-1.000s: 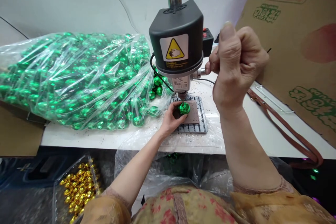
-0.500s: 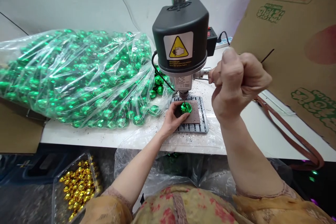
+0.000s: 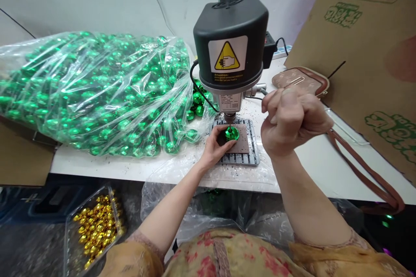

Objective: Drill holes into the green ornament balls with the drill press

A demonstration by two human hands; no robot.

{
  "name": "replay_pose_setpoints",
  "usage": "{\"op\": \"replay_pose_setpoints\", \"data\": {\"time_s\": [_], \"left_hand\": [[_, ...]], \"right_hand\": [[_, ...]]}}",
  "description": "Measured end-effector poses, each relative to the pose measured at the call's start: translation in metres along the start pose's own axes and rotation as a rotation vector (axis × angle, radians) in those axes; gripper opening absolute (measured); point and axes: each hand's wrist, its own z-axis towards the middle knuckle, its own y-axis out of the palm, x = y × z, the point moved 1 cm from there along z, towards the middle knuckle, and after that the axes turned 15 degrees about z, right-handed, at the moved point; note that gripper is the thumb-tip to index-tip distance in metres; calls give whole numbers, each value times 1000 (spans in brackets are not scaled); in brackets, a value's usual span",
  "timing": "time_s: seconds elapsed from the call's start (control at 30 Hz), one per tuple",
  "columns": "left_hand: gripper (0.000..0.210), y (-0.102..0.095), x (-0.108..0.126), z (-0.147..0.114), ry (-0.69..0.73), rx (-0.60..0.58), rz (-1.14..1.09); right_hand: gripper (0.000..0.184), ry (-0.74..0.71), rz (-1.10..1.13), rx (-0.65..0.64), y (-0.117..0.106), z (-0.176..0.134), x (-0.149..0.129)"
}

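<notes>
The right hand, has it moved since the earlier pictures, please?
Yes, downward: a second ago the right hand was level with the warning label; now it is below.

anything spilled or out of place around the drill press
Yes: small dark specks litter the white table around the base of the drill press, making it look messy. A brown purse lies beyond the right hand, an odd personal item on a worktop.

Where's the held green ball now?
In the head view, the green ball sits just right of center, held by the left hand over the brown pad, under the drill press.
</notes>
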Motion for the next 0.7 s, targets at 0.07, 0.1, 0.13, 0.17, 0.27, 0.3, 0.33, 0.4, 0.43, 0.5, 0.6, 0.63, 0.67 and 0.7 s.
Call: {"op": "replay_pose_setpoints", "data": {"time_s": [0.07, 0.1, 0.13, 0.17, 0.27, 0.3, 0.33, 0.4, 0.43, 0.5, 0.6, 0.63, 0.67, 0.7], "left_hand": [[52, 0, 1, 0, 2, 2, -4], [52, 0, 1, 0, 3, 4, -5], [52, 0, 1, 0, 4, 6, -6], [52, 0, 2, 0, 5, 8, -5], [52, -1, 3, 0, 9, 10, 2], [52, -1, 3, 0, 10, 9, 1], [52, -1, 3, 0, 10, 9, -2], [52, -1, 4, 0, 9, 6, -11], [52, -1, 4, 0, 7, 6, -17], [52, 0, 4, 0, 4, 6, -22], [52, 0, 3, 0, 4, 12, -25], [52, 0, 3, 0, 3, 15, -25], [52, 0, 3, -1, 2, 17, -24], [52, 0, 3, -1, 0, 18, -25]], "right_hand": [[55, -25, -11, 1, -2, -2, 2], [54, -33, -12, 0, -3, -3, 2], [54, -40, -10, -2, -4, -4, 3], [53, -45, -5, -7, -5, -5, 3], [51, -61, 7, -54, -8, -6, 3], [50, -68, 10, -71, -9, -7, 3], [49, -74, 13, -84, -10, -7, 3], [47, -88, 22, -97, -11, -7, 3], [46, -92, 27, -106, -12, -8, 3], [45, -91, 36, -128, -15, -9, 3], [44, -102, 48, -150, -20, -14, 4], [44, -107, 49, -157, -22, -16, 4], [44, -107, 48, -167, -23, -18, 4], [45, -103, 45, -175, -22, -18, 4]]}}
